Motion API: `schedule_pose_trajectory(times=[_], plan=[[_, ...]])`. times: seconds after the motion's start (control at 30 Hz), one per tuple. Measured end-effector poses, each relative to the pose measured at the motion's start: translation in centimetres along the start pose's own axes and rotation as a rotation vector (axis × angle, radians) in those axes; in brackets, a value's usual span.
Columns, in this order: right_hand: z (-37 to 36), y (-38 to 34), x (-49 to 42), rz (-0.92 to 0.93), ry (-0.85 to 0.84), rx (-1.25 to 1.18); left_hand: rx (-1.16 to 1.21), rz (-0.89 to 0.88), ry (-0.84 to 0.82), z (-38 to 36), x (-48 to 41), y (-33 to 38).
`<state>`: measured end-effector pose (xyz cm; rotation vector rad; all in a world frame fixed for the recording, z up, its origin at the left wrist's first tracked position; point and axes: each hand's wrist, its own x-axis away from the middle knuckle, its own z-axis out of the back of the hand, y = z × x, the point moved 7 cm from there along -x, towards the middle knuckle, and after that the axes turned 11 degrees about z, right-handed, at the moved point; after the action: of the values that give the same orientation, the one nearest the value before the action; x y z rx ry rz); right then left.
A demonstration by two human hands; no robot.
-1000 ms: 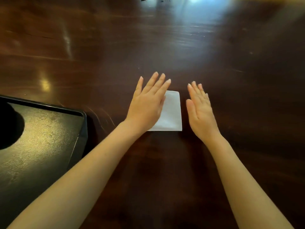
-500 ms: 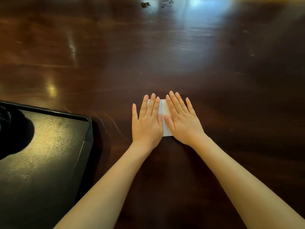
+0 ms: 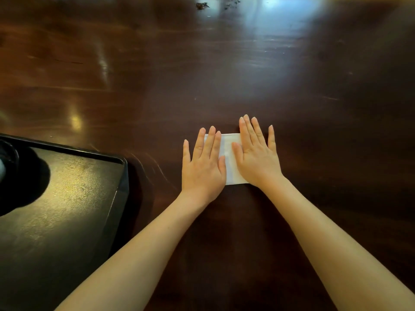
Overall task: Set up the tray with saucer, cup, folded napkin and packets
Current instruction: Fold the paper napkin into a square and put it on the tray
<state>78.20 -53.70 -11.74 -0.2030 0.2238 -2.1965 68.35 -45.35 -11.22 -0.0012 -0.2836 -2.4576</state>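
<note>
A white folded napkin (image 3: 230, 158) lies flat on the dark wooden table (image 3: 224, 75), only a narrow strip of it showing. My left hand (image 3: 202, 167) presses its left part with straight fingers. My right hand (image 3: 256, 156) lies flat on its right part, fingers spread. A black tray (image 3: 122, 176) sits at the left edge of the view, well left of the napkin. On the tray's far left a dark round saucer (image 3: 9, 153) is partly cut off by the frame. No cup or packets can be made out.
The tray's raised right rim stands about a hand's width left of my left hand. Small dark specks (image 3: 202, 5) lie at the far edge of the table. Glare from lights streaks the wood at the top.
My right hand came down onto the napkin beside the left, and both hands have since slid slightly apart across it. The napkin looks narrower than a second ago.
</note>
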Motion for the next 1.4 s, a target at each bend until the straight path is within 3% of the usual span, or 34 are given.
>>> schedule_pose_trajectory(times=[0.17,0.27,0.33,0.37,0.43,0.5,0.6,0.87,1.0,1.1,1.13,1.23,1.4], plan=[[0.0,0.7,1.9,0.021,-0.069,0.090,0.047,-0.030,-0.075,0.2,-0.3,-0.3],[0.6,0.9,2.7,-0.036,-0.060,0.019,0.346,0.008,-0.238,1.4,-1.1,-1.0],[1.7,1.2,4.1,-0.064,0.039,-0.102,0.509,0.062,-0.189,3.4,-1.0,-2.0],[2.5,1.0,5.0,-0.043,0.109,-0.163,0.472,0.006,-0.105,4.7,-0.4,-1.9],[3.9,-0.7,6.5,0.101,0.197,-0.237,0.258,-0.272,0.017,5.7,2.1,0.0],[4.3,-2.9,7.5,0.279,0.180,-0.192,0.076,-0.424,0.008,4.5,4.4,1.3],[4.1,-4.2,7.5,0.426,0.089,-0.050,-0.102,-0.376,-0.087,1.9,5.3,0.7],[4.9,-5.1,6.8,0.632,0.132,0.181,-0.135,-0.323,-0.005,2.0,5.4,0.9],[5.5,-5.2,6.6,0.611,0.203,0.128,-0.148,-0.301,-0.010,2.2,5.0,1.3],[7.4,-5.1,5.8,0.535,0.296,0.023,-0.172,-0.286,0.101,4.4,4.0,1.6],[8.2,-5.3,5.5,0.523,0.332,0.001,-0.121,-0.247,0.157,5.6,3.6,1.3],[10.4,-4.7,4.4,0.411,0.379,-0.248,0.267,-0.228,0.090,7.1,2.4,0.5],[11.0,-0.8,1.7,-0.074,0.169,-0.985,0.941,-0.083,-0.172,8.7,1.3,0.6]])
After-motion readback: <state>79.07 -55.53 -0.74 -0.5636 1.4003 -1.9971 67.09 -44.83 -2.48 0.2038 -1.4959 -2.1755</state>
